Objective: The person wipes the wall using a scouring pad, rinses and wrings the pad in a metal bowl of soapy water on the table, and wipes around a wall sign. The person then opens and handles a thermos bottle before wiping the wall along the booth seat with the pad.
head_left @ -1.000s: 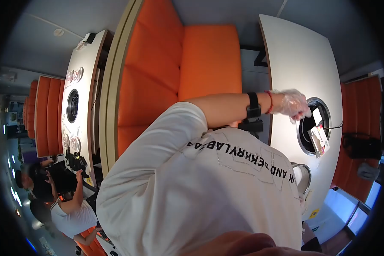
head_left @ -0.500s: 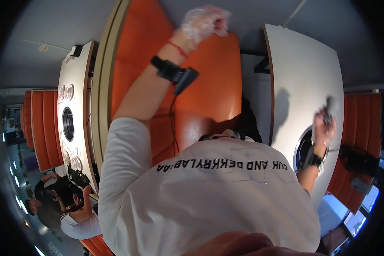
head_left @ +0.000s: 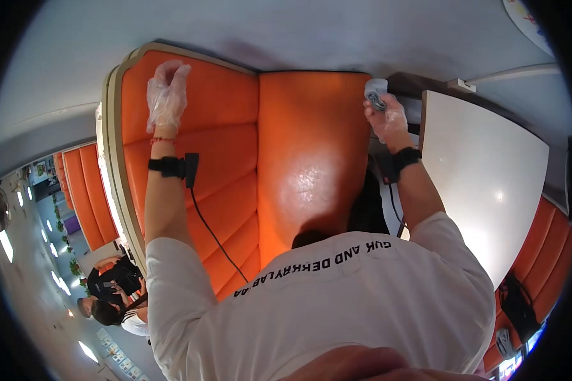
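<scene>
My left hand [head_left: 167,95], in a clear plastic glove, is raised in front of the orange seat back [head_left: 190,114] at the left. Its fingers are curled in with the thumb close to them, and I see nothing between them. At the right, my right hand [head_left: 388,119], gloved the same way, is closed around a small grey coiled item with a pale translucent top [head_left: 376,95]; its exact kind is unclear. That hand is above the seat's right edge, near the white table. Black straps with small boxes and cables are on both wrists.
The orange bench seat [head_left: 311,146] lies between my arms. At the right stands a white table [head_left: 483,165], with another orange bench [head_left: 531,254] and a black bag [head_left: 518,305] beyond it. Two people [head_left: 117,289] are at the lower left.
The view has turned. My left hand appears lower and farther left; my right hand has come from above the table to the seat's edge, still holding the grey item.
</scene>
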{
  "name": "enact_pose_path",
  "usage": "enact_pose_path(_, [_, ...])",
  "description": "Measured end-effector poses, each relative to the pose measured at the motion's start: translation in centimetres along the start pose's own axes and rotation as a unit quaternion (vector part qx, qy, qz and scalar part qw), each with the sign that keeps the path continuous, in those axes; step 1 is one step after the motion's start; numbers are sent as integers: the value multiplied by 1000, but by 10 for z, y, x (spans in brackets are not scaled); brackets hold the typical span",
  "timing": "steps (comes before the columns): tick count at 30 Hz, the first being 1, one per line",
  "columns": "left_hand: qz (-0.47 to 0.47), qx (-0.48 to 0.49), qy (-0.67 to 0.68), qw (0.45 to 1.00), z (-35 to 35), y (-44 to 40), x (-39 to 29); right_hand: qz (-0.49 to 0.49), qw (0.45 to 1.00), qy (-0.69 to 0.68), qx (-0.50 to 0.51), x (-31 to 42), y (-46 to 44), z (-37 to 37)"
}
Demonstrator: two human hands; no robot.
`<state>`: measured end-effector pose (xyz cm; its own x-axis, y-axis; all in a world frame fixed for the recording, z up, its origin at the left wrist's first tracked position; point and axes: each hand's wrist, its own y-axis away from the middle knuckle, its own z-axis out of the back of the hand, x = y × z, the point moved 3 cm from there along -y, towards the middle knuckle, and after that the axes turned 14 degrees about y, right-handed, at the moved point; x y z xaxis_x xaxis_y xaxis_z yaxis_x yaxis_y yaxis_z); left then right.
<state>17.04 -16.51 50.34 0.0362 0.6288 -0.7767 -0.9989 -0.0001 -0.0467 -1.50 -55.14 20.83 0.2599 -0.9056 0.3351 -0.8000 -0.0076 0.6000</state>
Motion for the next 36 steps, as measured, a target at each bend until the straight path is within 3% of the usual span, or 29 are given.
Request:
enact_pose_path(4, [9, -39, 148, 988, 11, -12, 28, 24, 997, 37, -65, -10, -62, 17])
enact_pose_path(7, [-40, -28, 194, 980, 21, -18, 50, 37, 989, 45, -136, -8, -111, 40])
enact_pose_path(9, [-43, -69, 198, 977, 25, -15, 51, 70, 983, 42, -162, -8, -139, 60])
enact_pose_path(10, [-47, -90, 197, 975, 24, -16, 52, 72, 991, 21, -110, -9, -164, 83])
enact_pose_path(13, [-140, -111, 173, 969, -2, -13, 57, 105, 927, 155, -324, -15, -164, 56])
enact_pose_path(14, [-161, -135, 212, 954, -21, -17, 67, 87, 915, 174, -354, -23, -159, 37])
enact_pose_path(16, [-111, -100, 167, 975, -68, -13, 69, 178, 903, 245, -304, -69, -229, 51])
enact_pose_path(17, [-79, -86, 141, 983, -84, -7, 77, 183, 933, 214, -224, -106, -279, 57])
enact_pose_path(18, [-111, 32, 143, 983, -99, -4, 92, 335, 921, 161, -120, -165, -326, 68])
enact_pose_path(21, [-149, 153, 159, 964, -120, 10, 101, 329, 927, 66, -168, -167, -332, 34])
enact_pose_path(23, [-101, 109, 136, 979, -114, 15, 101, 309, 928, 14, -207, -166, -299, 19])
enact_pose_path(25, [-77, 82, 116, 987, -117, 7, 95, 273, 920, 21, -282, -91, -276, 74])
enact_pose_path(27, [-44, 100, 76, 991, -129, 8, 96, 313, 919, 103, -215, -78, -278, 96])
enact_pose_path(29, [29, 139, 238, 961, -167, 1, 128, 224, 940, 46, -253, -105, -330, 114])
enact_pose_path(31, [12, 178, 263, 948, -205, -1, 145, 110, 942, 208, -240, -140, -287, -3])
enact_pose_path(33, [88, 192, 317, 925, -236, 1, 165, 31, 911, 323, -254, -134, -292, -15])
enact_pose_path(36, [154, 137, 310, 928, -229, 28, 181, 116, 928, 104, -339, -104, -258, 25])
